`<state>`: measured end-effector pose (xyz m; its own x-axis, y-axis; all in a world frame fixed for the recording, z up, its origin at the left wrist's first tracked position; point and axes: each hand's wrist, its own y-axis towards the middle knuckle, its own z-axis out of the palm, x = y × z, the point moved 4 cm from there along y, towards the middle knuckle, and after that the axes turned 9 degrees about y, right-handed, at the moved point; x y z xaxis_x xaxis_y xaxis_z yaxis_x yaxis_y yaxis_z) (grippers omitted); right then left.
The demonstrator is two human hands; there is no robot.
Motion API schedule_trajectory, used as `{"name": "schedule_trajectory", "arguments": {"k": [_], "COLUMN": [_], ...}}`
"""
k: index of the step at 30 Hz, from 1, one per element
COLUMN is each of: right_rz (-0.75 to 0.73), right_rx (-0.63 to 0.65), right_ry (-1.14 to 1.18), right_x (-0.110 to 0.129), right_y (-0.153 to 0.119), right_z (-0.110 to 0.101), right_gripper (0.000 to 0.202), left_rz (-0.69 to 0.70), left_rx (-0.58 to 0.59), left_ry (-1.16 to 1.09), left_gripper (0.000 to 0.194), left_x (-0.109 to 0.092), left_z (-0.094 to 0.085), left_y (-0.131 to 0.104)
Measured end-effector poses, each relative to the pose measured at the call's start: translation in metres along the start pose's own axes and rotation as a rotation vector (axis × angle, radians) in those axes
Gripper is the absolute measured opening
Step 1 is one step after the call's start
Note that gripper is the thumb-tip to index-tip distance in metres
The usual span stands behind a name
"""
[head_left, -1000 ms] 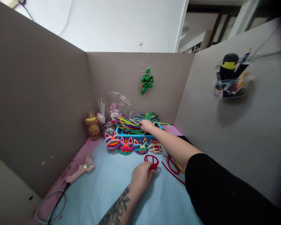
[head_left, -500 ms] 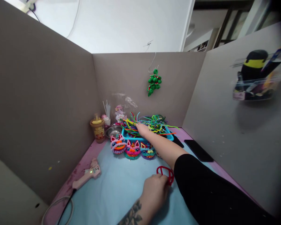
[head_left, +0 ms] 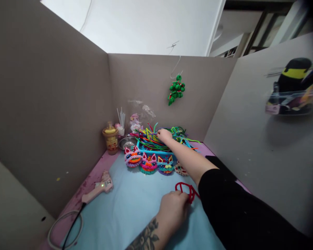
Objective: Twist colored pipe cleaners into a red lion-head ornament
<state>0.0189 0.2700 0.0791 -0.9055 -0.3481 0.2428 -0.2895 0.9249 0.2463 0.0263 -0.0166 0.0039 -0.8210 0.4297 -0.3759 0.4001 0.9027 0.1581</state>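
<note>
My left hand (head_left: 173,210) is closed on a bent red pipe cleaner frame (head_left: 191,194), low over the blue cloth; its fingertips are partly hidden behind the hand. Reaching far forward, my right hand (head_left: 165,136) is among the many-coloured pipe cleaners (head_left: 148,139) heaped in a blue basket (head_left: 156,152). Its fingers look pinched together on some of them, though which ones I cannot make out. Several small fuzzy lion-head figures stand in front of the basket, among them a pink and teal one (head_left: 148,164) and a blue one (head_left: 166,165).
A pink glue gun (head_left: 100,189) with its cable lies on the left. Behind it stand a lidded brown cup (head_left: 111,140) and a metal bowl (head_left: 127,143). A black phone (head_left: 221,168) is at the right. Grey panels enclose the table; a green ornament (head_left: 176,90) hangs at the back.
My right hand has lifted slightly and shifted within the pipe cleaner heap. My left hand keeps its hold on the red frame. The view has turned a little to the left.
</note>
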Motion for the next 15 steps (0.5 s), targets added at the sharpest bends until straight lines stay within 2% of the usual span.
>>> {"name": "schedule_trajectory", "arguments": {"k": [6, 12, 15], "right_rz": [-0.029, -0.279, -0.314], "right_rx": [-0.051, -0.072, 0.031], "right_ry": [0.026, 0.061, 0.023], "right_x": [0.0, 0.034, 0.047], "right_y": [-0.007, -0.027, -0.027], "right_z": [-0.009, 0.004, 0.016], "right_gripper": [0.031, 0.032, 0.035], "left_rz": [-0.002, -0.001, -0.001], "left_rx": [0.013, 0.027, 0.03], "left_ry": [0.018, 0.028, 0.03], "left_gripper": [0.019, 0.019, 0.019], "left_x": [0.001, 0.0, -0.001], "left_z": [0.003, 0.002, 0.0], "left_y": [0.0, 0.0, -0.001]}}
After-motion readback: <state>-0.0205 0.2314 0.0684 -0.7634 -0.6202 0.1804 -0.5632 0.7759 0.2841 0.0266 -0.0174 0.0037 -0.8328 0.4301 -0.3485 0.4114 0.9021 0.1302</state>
